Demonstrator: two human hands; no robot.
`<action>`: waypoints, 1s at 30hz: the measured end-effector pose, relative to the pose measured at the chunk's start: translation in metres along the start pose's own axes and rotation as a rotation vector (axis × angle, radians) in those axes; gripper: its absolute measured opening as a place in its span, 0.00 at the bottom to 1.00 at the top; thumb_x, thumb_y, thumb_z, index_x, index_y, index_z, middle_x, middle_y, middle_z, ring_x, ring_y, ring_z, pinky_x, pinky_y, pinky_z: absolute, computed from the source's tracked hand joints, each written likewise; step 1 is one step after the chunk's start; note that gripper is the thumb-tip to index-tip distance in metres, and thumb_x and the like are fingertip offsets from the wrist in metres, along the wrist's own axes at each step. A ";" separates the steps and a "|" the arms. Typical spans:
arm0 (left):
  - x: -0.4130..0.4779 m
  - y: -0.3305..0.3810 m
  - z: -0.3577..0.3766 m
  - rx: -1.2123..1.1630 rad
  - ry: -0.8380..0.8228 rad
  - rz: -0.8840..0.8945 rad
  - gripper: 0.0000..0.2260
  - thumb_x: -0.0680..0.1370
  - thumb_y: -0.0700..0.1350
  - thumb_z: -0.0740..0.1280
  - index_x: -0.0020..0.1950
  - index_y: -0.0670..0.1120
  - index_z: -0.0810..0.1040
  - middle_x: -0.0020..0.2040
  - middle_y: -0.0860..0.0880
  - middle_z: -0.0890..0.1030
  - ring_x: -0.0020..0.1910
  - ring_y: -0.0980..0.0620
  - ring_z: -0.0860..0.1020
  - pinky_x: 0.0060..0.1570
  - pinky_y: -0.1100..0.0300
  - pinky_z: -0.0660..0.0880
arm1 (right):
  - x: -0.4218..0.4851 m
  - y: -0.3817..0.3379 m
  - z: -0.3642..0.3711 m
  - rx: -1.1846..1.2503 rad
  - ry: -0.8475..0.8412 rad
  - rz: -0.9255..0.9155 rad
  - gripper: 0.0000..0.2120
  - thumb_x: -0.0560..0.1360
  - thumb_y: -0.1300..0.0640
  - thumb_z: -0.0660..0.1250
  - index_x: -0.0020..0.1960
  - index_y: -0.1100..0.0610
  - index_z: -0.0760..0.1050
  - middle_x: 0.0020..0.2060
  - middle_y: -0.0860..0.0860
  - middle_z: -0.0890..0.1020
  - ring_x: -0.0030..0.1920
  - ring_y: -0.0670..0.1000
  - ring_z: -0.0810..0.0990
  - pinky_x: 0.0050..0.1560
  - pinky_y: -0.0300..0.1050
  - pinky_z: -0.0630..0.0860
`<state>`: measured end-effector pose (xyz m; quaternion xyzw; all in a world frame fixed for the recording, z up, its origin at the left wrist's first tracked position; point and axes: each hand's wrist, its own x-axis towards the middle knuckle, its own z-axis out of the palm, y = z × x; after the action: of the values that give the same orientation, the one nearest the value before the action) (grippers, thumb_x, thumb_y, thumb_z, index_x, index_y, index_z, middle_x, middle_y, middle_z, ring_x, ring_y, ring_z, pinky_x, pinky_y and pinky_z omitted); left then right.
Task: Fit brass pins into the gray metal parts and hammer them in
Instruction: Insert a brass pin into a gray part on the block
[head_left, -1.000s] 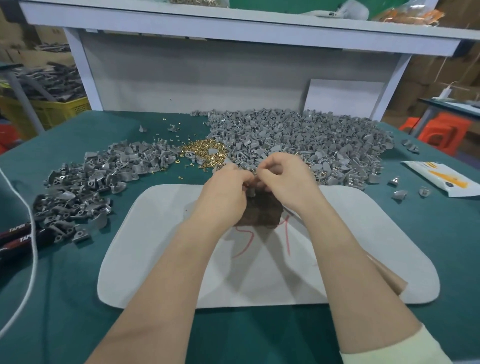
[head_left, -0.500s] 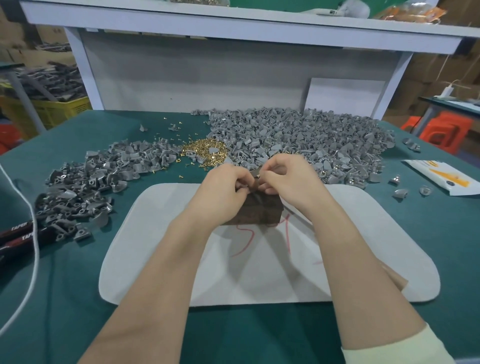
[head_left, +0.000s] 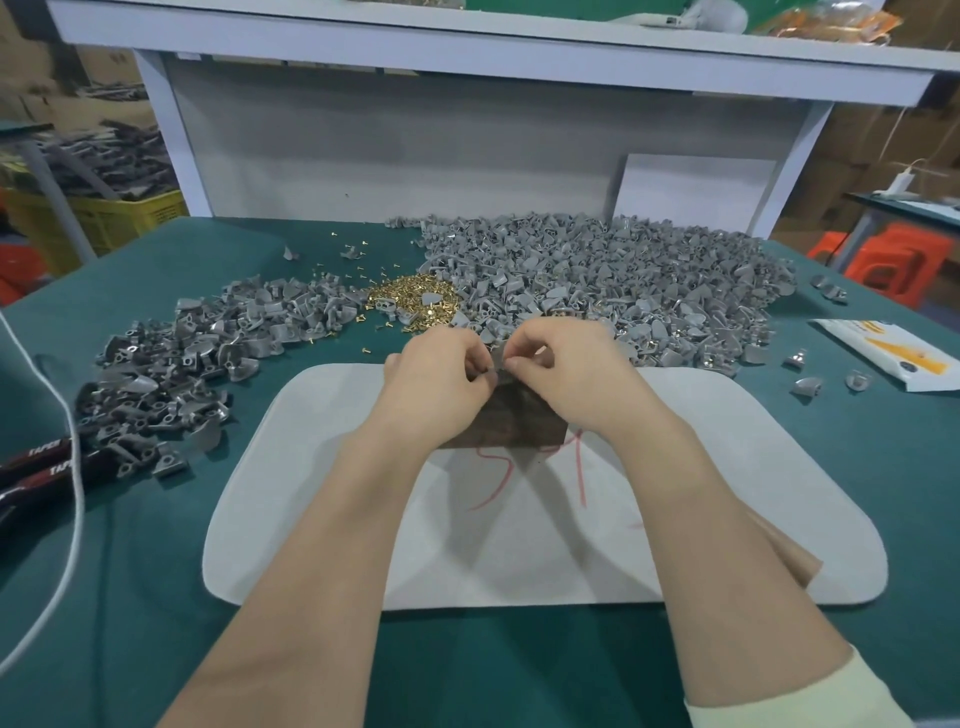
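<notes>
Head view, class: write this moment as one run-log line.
left hand: holds gray part | right hand: pinches same part, pin unseen | place: above brown block | brass pins: heaped beyond hands

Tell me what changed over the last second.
Barely anything: the left hand and right hand stay together over the dark block, fingers shifting slightly on a small gray piece pinched between them. The gray part piles, brass pins and white mat lie as before.

This is a small assembly workshop. Heaps of gray parts (head_left: 597, 275) and a pile of brass pins (head_left: 410, 301) lie loose on a green-covered bench (head_left: 156, 571) under a shelf (head_left: 467, 47). Around it stand a yellow crate (head_left: 124, 218) of more parts, cardboard boxes (head_left: 872, 156) and orange stools (head_left: 893, 260).
</notes>
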<state>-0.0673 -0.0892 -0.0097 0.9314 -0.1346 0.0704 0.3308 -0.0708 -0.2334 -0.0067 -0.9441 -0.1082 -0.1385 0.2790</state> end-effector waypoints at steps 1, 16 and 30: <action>0.000 0.000 0.000 -0.001 -0.005 -0.003 0.03 0.76 0.44 0.67 0.42 0.51 0.76 0.44 0.52 0.79 0.52 0.47 0.78 0.58 0.49 0.72 | 0.000 -0.001 0.001 -0.034 -0.005 -0.022 0.03 0.75 0.59 0.66 0.45 0.53 0.78 0.43 0.48 0.81 0.40 0.46 0.74 0.43 0.37 0.68; 0.002 -0.003 0.000 -0.018 -0.001 -0.015 0.03 0.76 0.44 0.69 0.43 0.49 0.77 0.42 0.49 0.79 0.50 0.44 0.78 0.55 0.48 0.74 | 0.003 -0.013 0.006 -0.254 -0.015 -0.083 0.06 0.76 0.58 0.63 0.50 0.56 0.78 0.46 0.53 0.76 0.50 0.55 0.74 0.52 0.49 0.71; 0.003 -0.005 0.002 -0.020 0.015 -0.029 0.03 0.76 0.47 0.69 0.44 0.49 0.78 0.42 0.50 0.78 0.50 0.45 0.77 0.53 0.51 0.75 | 0.004 -0.017 0.005 -0.315 -0.046 -0.073 0.06 0.77 0.61 0.61 0.51 0.56 0.76 0.49 0.53 0.74 0.52 0.55 0.73 0.51 0.47 0.70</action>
<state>-0.0630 -0.0877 -0.0132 0.9293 -0.1193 0.0711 0.3422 -0.0707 -0.2161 -0.0011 -0.9745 -0.1259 -0.1420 0.1199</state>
